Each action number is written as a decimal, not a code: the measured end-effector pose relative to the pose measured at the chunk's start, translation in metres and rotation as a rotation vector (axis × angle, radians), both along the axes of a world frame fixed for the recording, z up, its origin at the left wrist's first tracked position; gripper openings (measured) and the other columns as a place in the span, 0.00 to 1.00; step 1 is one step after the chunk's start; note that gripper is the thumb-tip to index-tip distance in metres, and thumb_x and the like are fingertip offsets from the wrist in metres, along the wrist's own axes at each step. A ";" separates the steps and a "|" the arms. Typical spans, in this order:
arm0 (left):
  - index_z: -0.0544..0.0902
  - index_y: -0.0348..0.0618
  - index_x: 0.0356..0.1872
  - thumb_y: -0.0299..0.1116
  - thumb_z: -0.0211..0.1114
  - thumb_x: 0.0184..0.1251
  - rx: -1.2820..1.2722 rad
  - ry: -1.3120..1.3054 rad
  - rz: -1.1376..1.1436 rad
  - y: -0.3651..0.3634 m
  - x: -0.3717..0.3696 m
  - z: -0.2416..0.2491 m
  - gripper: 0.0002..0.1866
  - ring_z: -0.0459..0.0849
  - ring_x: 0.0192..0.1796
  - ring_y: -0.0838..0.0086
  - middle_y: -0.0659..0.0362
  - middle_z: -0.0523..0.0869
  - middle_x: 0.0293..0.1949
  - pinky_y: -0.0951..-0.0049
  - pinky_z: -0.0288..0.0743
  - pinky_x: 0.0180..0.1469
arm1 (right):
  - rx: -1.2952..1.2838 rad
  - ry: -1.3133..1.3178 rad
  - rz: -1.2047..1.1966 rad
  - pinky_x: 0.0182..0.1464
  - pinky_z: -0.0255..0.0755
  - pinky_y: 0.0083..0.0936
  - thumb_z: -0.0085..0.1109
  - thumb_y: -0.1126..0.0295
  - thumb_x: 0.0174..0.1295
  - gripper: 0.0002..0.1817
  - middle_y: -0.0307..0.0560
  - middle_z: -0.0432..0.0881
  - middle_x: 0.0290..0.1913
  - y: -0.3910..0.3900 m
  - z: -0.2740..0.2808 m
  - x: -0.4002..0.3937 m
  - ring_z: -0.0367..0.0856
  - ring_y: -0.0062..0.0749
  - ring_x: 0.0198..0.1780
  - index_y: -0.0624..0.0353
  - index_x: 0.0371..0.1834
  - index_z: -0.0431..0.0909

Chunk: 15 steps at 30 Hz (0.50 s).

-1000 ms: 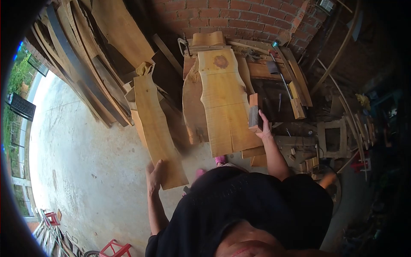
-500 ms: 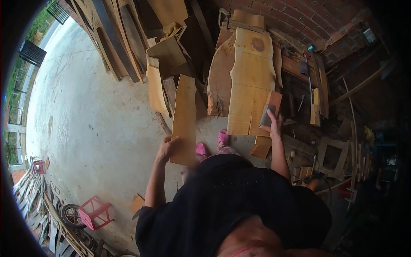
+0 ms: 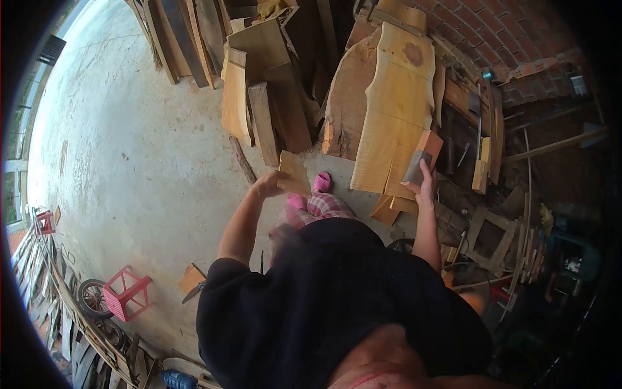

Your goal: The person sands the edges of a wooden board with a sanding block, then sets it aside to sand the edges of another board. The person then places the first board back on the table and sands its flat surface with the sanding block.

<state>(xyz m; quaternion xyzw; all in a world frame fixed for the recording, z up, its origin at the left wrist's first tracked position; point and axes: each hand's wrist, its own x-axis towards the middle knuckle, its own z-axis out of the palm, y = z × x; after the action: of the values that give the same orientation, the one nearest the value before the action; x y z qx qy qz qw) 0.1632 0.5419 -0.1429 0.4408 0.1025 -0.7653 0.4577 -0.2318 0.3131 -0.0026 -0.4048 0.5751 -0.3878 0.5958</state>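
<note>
My left hand (image 3: 267, 185) is closed on the end of a pale wooden board (image 3: 296, 172), which points away from me and looks strongly foreshortened. In my right hand (image 3: 424, 187) is a reddish wooden block (image 3: 430, 144) with a grey sheet like sandpaper (image 3: 416, 166) around its near part; my thumb lies along it. That block overlaps the lower right edge of a long, wavy-edged yellow wood slab (image 3: 396, 107). A darker, rough-edged slab (image 3: 350, 97) is beside it on the left.
Boards and offcuts (image 3: 262, 55) lean in a pile ahead. A stick (image 3: 243, 159) lies on the concrete floor (image 3: 162, 168). Behind my left side are a red plastic stool (image 3: 127, 294) and a wheel (image 3: 94, 298). A brick wall (image 3: 489, 35) and wooden frame (image 3: 490, 236) are on the right.
The board in my left hand has swung from showing its long broad face to a short, foreshortened view. My right hand still holds the block by the slab. The camera view has shifted.
</note>
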 end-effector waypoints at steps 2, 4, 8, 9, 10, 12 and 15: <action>0.74 0.34 0.54 0.31 0.58 0.68 -0.092 0.119 -0.085 -0.013 0.003 -0.014 0.16 0.86 0.42 0.66 0.52 0.84 0.45 0.69 0.84 0.45 | -0.020 0.008 0.005 0.61 0.65 0.32 0.64 0.56 0.61 0.32 0.44 0.74 0.58 0.001 0.006 0.004 0.72 0.34 0.59 0.57 0.66 0.67; 0.74 0.35 0.53 0.30 0.57 0.68 -0.054 0.143 -0.031 -0.029 0.004 -0.023 0.15 0.86 0.43 0.65 0.51 0.83 0.46 0.69 0.84 0.46 | -0.014 0.006 0.019 0.60 0.66 0.33 0.64 0.57 0.61 0.32 0.44 0.74 0.58 -0.003 0.005 0.003 0.72 0.34 0.58 0.56 0.66 0.66; 0.75 0.34 0.52 0.29 0.56 0.68 -0.053 0.360 0.164 -0.065 0.013 -0.051 0.14 0.85 0.45 0.62 0.50 0.82 0.47 0.68 0.84 0.48 | 0.072 0.029 0.005 0.57 0.72 0.33 0.63 0.58 0.61 0.33 0.45 0.74 0.58 0.000 0.024 0.012 0.74 0.34 0.58 0.56 0.68 0.64; 0.75 0.34 0.52 0.29 0.56 0.68 -0.057 0.357 0.161 -0.075 0.017 -0.066 0.14 0.85 0.45 0.62 0.50 0.82 0.47 0.68 0.84 0.48 | 0.016 0.000 0.014 0.55 0.74 0.32 0.62 0.59 0.62 0.33 0.45 0.74 0.57 -0.002 0.014 0.008 0.75 0.34 0.57 0.57 0.68 0.63; 0.75 0.31 0.51 0.28 0.56 0.68 -0.306 0.006 -0.014 -0.083 0.020 -0.093 0.14 0.84 0.46 0.61 0.48 0.82 0.48 0.68 0.83 0.49 | 0.015 -0.001 0.010 0.55 0.74 0.32 0.62 0.59 0.62 0.33 0.45 0.74 0.57 -0.003 0.014 0.007 0.75 0.34 0.57 0.57 0.68 0.63; 0.74 0.28 0.50 0.27 0.56 0.68 -0.547 -0.346 -0.195 -0.106 0.033 -0.177 0.14 0.84 0.47 0.60 0.46 0.81 0.48 0.67 0.83 0.49 | 0.046 -0.039 0.019 0.55 0.74 0.32 0.61 0.60 0.63 0.31 0.44 0.75 0.56 -0.003 0.016 0.010 0.75 0.33 0.57 0.58 0.67 0.64; 0.73 0.23 0.48 0.26 0.55 0.68 -0.591 -0.710 -0.478 -0.113 0.057 -0.281 0.14 0.84 0.44 0.58 0.43 0.82 0.44 0.67 0.84 0.47 | 0.052 -0.018 -0.026 0.57 0.72 0.31 0.60 0.61 0.64 0.29 0.42 0.76 0.56 -0.005 0.000 0.000 0.77 0.33 0.56 0.57 0.66 0.66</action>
<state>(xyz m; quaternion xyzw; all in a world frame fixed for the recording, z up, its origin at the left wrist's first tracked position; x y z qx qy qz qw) 0.2198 0.4290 -0.4236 0.5362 -0.3831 -0.6482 0.3816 -0.2315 0.3080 -0.0023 -0.3780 0.5847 -0.3840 0.6064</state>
